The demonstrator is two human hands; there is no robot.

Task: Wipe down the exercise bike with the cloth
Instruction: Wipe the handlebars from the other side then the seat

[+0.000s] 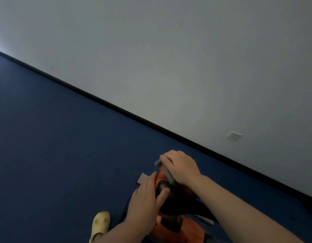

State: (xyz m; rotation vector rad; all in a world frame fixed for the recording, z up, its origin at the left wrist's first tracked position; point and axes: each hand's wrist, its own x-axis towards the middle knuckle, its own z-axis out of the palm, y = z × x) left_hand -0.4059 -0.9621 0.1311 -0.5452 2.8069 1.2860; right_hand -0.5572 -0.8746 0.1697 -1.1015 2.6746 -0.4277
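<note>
Both forearms (239,206) were bare, no sleeves in frame; a worn pale-yellow slipper (100,225) covered one foot, lower left.

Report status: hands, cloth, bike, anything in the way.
Right hand presses grey cloth on orange bike housing. Left hand grips the black part, thumb on top. No obstruction; yellow slipper on floor beside.

Dim, bluish cast, glow at upper left edge, soft overall, tilted wide-angle view
</note>
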